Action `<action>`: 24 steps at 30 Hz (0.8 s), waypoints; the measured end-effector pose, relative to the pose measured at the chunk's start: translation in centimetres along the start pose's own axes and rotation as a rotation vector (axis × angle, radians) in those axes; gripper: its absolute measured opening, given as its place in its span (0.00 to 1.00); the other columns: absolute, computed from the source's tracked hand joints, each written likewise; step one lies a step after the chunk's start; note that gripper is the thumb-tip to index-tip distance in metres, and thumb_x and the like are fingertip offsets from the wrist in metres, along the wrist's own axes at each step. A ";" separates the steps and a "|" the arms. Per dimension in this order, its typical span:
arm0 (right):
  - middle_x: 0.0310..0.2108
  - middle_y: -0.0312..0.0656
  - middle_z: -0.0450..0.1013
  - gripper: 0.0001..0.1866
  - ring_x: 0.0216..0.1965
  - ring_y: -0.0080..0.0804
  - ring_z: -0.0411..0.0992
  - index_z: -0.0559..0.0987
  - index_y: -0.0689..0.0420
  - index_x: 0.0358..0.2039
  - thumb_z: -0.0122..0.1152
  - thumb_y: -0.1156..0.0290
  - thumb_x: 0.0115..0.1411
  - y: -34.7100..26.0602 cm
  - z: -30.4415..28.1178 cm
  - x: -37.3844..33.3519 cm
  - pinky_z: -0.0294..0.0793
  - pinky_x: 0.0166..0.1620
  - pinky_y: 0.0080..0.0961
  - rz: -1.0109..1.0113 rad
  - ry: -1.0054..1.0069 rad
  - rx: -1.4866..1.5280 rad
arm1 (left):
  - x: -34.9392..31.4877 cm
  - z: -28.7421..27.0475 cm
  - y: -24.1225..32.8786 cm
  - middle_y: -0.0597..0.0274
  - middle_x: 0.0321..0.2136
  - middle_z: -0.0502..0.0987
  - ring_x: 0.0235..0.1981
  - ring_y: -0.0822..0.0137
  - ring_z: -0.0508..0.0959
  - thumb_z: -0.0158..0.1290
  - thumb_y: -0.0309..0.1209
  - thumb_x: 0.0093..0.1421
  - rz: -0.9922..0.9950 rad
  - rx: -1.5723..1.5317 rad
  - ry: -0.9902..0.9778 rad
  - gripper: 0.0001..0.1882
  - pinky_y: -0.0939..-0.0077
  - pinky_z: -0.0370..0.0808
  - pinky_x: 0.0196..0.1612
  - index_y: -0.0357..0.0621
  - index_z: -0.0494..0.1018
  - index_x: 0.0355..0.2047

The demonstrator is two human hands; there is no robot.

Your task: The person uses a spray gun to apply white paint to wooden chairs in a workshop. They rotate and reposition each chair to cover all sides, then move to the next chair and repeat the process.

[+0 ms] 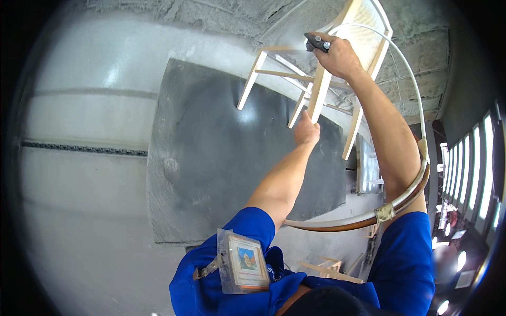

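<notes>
A pale wooden chair (319, 89) with a woven backrest is tilted in front of me, its legs pointing toward me and down. My left hand (307, 131) is closed around the lower end of one chair leg. Higher up, my right hand (340, 58) grips a dark spray gun (318, 42) close to the seat frame, its nozzle turned to the left. From the gun a pale hose (412, 66) loops out past my right forearm and back across below it. Part of the seat is hidden behind my right hand and the gun.
Below the chair lies a large dark grey panel (211, 152). A chain track (87, 148) runs along the pale floor at left. A coated, rough wall (232, 16) stands at the far side. More wooden frames (329, 269) are at lower right, with bright lights (474, 163) beyond.
</notes>
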State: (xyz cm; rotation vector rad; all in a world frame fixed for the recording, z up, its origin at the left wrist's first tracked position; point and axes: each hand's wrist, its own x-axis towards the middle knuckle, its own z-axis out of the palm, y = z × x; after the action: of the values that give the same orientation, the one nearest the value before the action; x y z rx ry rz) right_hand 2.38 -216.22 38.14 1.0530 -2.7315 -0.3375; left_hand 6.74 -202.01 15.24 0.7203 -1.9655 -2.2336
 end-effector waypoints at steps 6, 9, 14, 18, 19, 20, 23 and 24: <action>0.42 0.54 0.82 0.24 0.45 0.54 0.81 0.80 0.38 0.60 0.58 0.65 0.62 -2.4 9.8 3.2 0.80 0.52 0.46 -0.092 -0.097 0.083 | -0.5 0.2 -0.6 0.44 0.44 0.82 0.45 0.40 0.83 0.60 0.35 0.62 0.004 0.000 -0.051 0.28 0.46 0.80 0.49 0.45 0.62 0.59; 0.43 0.54 0.82 0.24 0.45 0.54 0.81 0.80 0.37 0.60 0.55 0.66 0.63 -3.4 16.4 4.4 0.81 0.53 0.45 -0.137 -0.208 0.060 | -0.3 1.1 -1.6 0.45 0.46 0.81 0.47 0.41 0.82 0.60 0.36 0.63 0.056 -0.037 -0.056 0.31 0.46 0.79 0.50 0.45 0.60 0.62; 0.48 0.53 0.81 0.25 0.50 0.52 0.80 0.78 0.38 0.62 0.55 0.67 0.64 -5.8 20.9 0.9 0.79 0.56 0.43 -0.236 -0.580 0.127 | -0.6 3.7 -4.7 0.46 0.47 0.82 0.50 0.38 0.80 0.57 0.46 0.65 0.179 -0.186 -0.038 0.28 0.46 0.77 0.52 0.45 0.65 0.58; 0.45 0.57 0.81 0.26 0.48 0.53 0.79 0.77 0.37 0.64 0.58 0.67 0.64 -7.1 17.0 -4.2 0.79 0.56 0.43 -0.083 -0.484 0.221 | -0.3 4.8 -4.8 0.45 0.46 0.82 0.49 0.39 0.81 0.58 0.44 0.64 0.214 -0.220 -0.004 0.26 0.47 0.78 0.51 0.45 0.66 0.56; 0.45 0.58 0.81 0.27 0.47 0.54 0.80 0.77 0.37 0.64 0.58 0.68 0.64 -6.8 15.1 -5.7 0.79 0.56 0.43 0.017 -0.450 0.235 | -0.1 4.7 -4.4 0.44 0.45 0.82 0.49 0.39 0.81 0.58 0.44 0.64 0.214 -0.209 -0.001 0.25 0.47 0.78 0.50 0.45 0.66 0.55; 0.44 0.59 0.81 0.27 0.46 0.55 0.80 0.77 0.38 0.63 0.58 0.69 0.63 -6.5 13.0 -7.2 0.79 0.57 0.44 0.127 -0.417 0.248 | 0.2 4.2 -4.1 0.44 0.45 0.82 0.48 0.39 0.82 0.58 0.43 0.64 0.210 -0.197 0.005 0.25 0.47 0.79 0.50 0.45 0.66 0.55; 0.43 0.59 0.82 0.27 0.44 0.57 0.81 0.78 0.42 0.63 0.59 0.71 0.62 -4.7 5.8 -12.1 0.79 0.55 0.46 0.181 -0.175 0.212 | 0.9 2.7 -2.6 0.43 0.43 0.83 0.47 0.40 0.82 0.59 0.42 0.64 0.187 -0.150 0.013 0.23 0.47 0.79 0.49 0.46 0.67 0.53; 0.43 0.59 0.82 0.27 0.43 0.58 0.81 0.79 0.44 0.62 0.60 0.71 0.61 -3.9 3.4 -14.0 0.79 0.53 0.47 0.211 -0.088 0.270 | 0.9 2.1 -2.2 0.43 0.43 0.83 0.47 0.40 0.83 0.59 0.41 0.63 0.174 -0.137 0.012 0.23 0.47 0.79 0.49 0.46 0.67 0.53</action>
State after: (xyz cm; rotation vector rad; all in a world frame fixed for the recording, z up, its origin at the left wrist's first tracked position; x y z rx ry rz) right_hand 14.15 -209.09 32.42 0.8110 -2.9948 0.0191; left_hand 5.65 -200.02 13.05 0.5242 -1.7734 -2.2267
